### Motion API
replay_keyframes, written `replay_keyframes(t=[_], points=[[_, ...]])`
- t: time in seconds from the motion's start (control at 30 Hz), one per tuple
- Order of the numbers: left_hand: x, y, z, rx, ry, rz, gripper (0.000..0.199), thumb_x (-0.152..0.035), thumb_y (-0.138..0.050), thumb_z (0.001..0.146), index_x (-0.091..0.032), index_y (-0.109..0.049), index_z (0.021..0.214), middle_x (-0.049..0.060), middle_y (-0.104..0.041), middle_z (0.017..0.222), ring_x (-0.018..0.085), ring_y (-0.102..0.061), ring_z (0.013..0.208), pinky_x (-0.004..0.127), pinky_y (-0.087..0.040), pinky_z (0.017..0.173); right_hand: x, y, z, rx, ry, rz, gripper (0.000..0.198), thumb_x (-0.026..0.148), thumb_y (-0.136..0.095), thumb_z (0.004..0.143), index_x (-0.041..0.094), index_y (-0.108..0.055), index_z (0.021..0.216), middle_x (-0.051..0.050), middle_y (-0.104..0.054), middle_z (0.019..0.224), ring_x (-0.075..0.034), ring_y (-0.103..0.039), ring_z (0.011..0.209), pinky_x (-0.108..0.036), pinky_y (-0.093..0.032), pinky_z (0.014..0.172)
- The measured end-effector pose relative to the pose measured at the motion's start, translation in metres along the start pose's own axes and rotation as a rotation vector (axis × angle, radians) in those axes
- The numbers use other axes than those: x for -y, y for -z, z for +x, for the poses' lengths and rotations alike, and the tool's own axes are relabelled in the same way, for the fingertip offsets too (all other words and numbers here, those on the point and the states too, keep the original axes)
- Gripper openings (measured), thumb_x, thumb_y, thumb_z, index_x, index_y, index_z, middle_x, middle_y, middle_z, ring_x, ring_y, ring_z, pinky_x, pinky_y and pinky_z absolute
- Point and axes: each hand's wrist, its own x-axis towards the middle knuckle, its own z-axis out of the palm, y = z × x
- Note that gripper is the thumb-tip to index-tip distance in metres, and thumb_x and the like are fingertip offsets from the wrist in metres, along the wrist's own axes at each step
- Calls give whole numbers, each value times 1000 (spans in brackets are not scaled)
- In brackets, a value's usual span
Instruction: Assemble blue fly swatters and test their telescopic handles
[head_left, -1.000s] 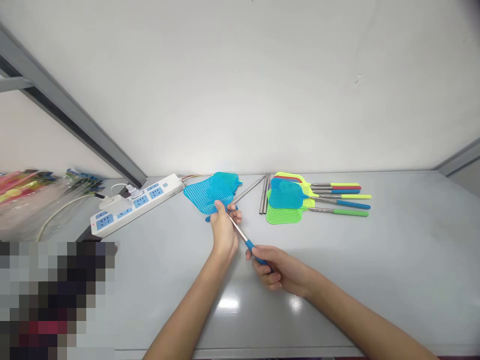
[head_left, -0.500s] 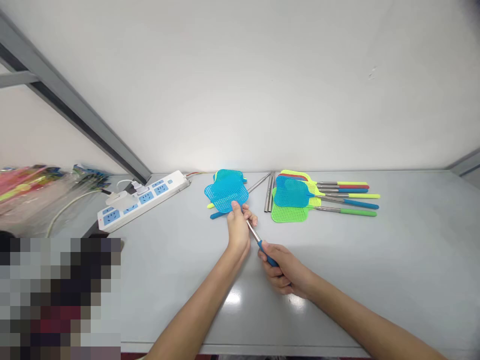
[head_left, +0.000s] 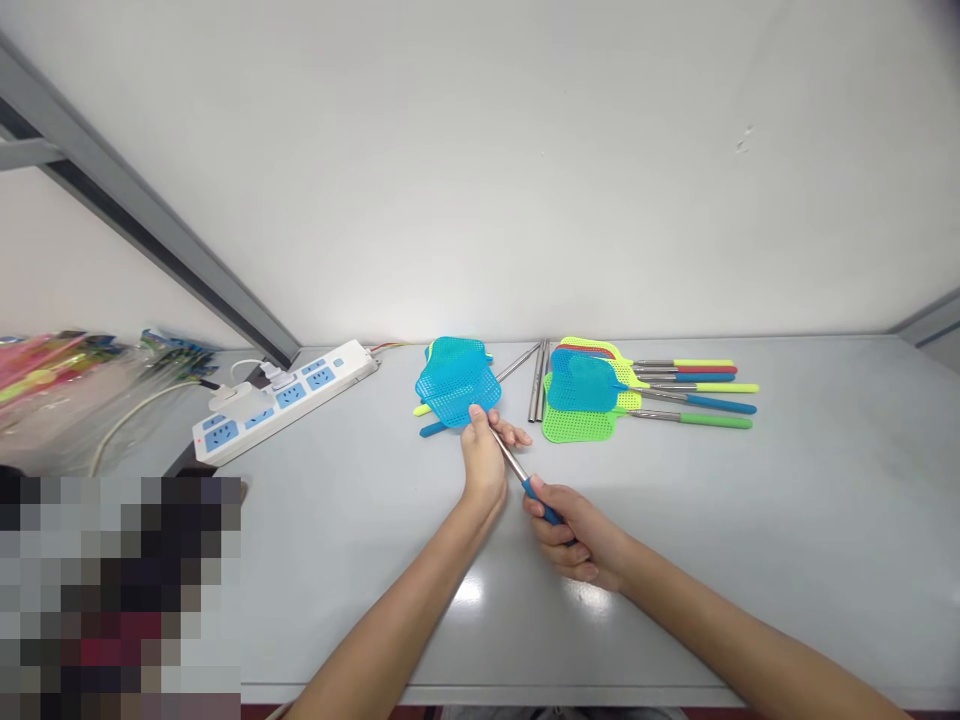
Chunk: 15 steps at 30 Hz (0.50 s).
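A blue fly swatter (head_left: 457, 390) is held tilted in front of me, its perforated head pointing away to the upper left. My left hand (head_left: 486, 452) grips it where the head meets the metal shaft, thumb pressed on top and the other fingers partly extended. Wrapped round its blue handle is my right hand (head_left: 574, 535). Behind the held head lie other swatter parts, mostly covered: a yellow tip (head_left: 421, 410) and a blue handle (head_left: 433, 429) stick out. To the right lies a group of swatters, with a green one (head_left: 579, 425) in front.
Metal rods (head_left: 537, 385) lie between the two groups. A white power strip (head_left: 289, 398) with plugs and cables stands at the left on the grey table (head_left: 825, 560). Plastic-wrapped items (head_left: 90, 390) are at far left. A wall (head_left: 525, 200) closes the back.
Both hands and the held swatter have shifted slightly to the right. My left fingers have spread out a little more. The swatters on the right have stayed put.
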Motion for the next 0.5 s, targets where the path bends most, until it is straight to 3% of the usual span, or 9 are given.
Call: replay_keyframes(t=[0.5], points=[[-2, -1, -3, 0, 25, -87, 39, -53, -36, 79, -17, -41, 64, -6, -42, 40, 10, -49, 38, 21, -36, 45, 3, -1, -1, 29, -20, -22, 33, 51, -38, 79, 20, -39, 69, 10, -23, 41, -3, -9, 28, -13, -11, 20]])
